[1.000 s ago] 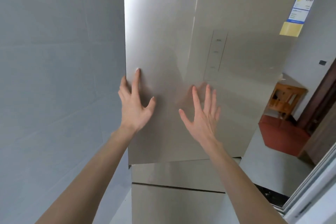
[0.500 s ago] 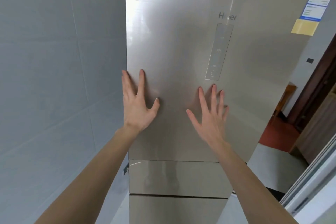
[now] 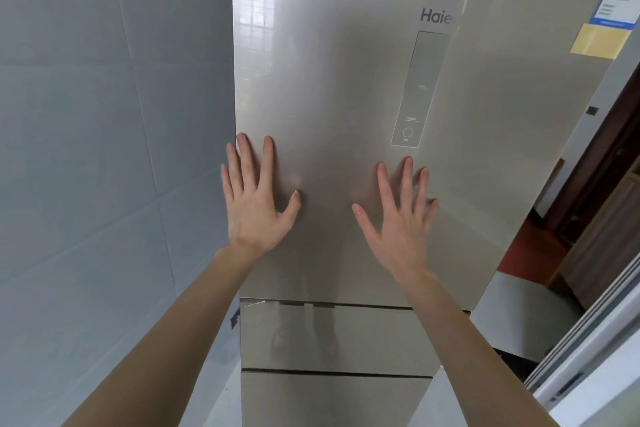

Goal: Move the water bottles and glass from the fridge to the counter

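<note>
The fridge's beige upper door (image 3: pixel 346 87) fills the middle of the view and lies flush with the drawers below. My left hand (image 3: pixel 254 198) presses flat on the door near its left edge, fingers spread and straight. My right hand (image 3: pixel 401 215) lies flat on the door further right, just below the control panel (image 3: pixel 417 90). No bottle or glass is in view; the fridge's inside is hidden.
A grey tiled wall (image 3: pixel 104 149) stands directly left of the fridge. Two lower drawer fronts (image 3: pixel 329 340) sit beneath the door. To the right are a dark wooden door frame (image 3: pixel 602 149), a red floor patch and a white sliding frame (image 3: pixel 588 350).
The upper door has swung from ajar to flush with the fridge body under both flat hands. The view has moved closer and squarer to the door.
</note>
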Available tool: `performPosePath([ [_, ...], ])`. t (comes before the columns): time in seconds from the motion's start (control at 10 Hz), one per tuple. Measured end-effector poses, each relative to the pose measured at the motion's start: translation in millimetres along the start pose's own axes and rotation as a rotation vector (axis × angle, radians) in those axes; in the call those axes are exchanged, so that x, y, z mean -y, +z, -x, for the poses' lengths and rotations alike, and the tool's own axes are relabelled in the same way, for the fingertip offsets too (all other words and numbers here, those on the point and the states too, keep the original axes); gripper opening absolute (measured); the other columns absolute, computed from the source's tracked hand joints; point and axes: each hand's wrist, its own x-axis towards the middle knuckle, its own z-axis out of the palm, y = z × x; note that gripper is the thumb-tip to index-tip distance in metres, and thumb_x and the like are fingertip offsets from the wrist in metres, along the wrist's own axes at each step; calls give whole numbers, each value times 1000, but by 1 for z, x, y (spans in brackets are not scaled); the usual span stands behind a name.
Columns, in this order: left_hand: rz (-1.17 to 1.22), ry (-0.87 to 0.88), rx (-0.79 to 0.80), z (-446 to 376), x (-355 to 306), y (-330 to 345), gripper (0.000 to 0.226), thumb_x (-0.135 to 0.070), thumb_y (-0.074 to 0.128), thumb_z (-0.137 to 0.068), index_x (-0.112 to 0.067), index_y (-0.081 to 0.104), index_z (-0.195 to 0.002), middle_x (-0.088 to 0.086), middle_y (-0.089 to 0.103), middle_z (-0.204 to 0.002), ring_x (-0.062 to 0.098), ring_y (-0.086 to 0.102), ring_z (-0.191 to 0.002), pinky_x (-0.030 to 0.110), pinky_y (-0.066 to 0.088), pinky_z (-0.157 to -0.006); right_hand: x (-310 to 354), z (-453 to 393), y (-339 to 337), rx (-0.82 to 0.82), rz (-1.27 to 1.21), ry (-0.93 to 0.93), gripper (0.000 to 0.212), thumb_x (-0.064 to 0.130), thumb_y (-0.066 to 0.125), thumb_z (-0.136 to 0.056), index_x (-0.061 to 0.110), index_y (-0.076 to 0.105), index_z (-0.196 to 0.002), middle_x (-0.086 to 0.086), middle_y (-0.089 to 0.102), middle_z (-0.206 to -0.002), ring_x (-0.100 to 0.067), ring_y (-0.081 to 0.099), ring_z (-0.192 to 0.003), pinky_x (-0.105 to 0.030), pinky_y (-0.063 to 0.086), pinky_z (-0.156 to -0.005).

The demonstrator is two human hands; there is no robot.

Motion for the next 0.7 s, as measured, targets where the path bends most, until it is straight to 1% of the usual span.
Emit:
performPosePath([
  [0.1,60,3,-26,2,0,-4,90,-51,57,-99,-23,12,-171,17,-2,-180,43,-6,-166,57,2,-133,2,1,-3,-63,-56,-15,74,68,37,-108,37,20,-173,-6,3,-185,-42,4,-170,-68,14,-130],
  [0.2,204,-38,-47,6,-3,-14,76,-50,47,-104,-24,20,-170,8,7,-181,37,-6,-167,53,3,-134,3,1,-11,-145,-239,-3,65,61,36,-111,30,39,-168,-5,21,-182,-37,17,-169,-62,14,-133],
  [0.3,330,-106,-25,14,-17,-29,67,-46,36,-109,-25,20,-170,-3,12,-180,23,-4,-168,47,4,-135,3,1,-21,-172,-496,17,67,61,27,-113,22,46,-165,-4,32,-179,-28,26,-167,-57,19,-134],
  [0.4,480,-143,-11,29,-42,-41,59,-39,31,-112,-25,23,-170,-12,18,-178,9,4,-167,41,9,-136,-3,3,-29,-159,-723,20,76,65,17,-112,17,46,-164,-4,34,-178,-22,28,-167,-51,22,-135],
  [0.5,560,-175,-25,49,-75,-53,55,-34,26,-115,-24,27,-169,-14,26,-176,3,15,-164,33,13,-135,-14,7,-44,-99,-901,21,73,70,15,-110,27,39,-164,0,30,-179,-15,24,-168,-47,22,-136],
  [0.6,631,-188,-114,69,-106,-60,57,-39,21,-115,-20,28,-168,-10,31,-175,1,23,-162,25,18,-132,-26,13,-59,-88,-1007,-66,69,72,14,-109,34,32,-164,1,29,-180,-15,22,-168,-50,19,-137],
  [0.7,703,-177,-187,84,-138,-69,63,-44,19,-112,-15,28,-168,-4,36,-173,5,28,-161,32,20,-133,-32,15,-78,-75,-1174,-156,79,72,16,-109,22,36,-166,-5,32,-179,-16,25,-168,-46,19,-137],
])
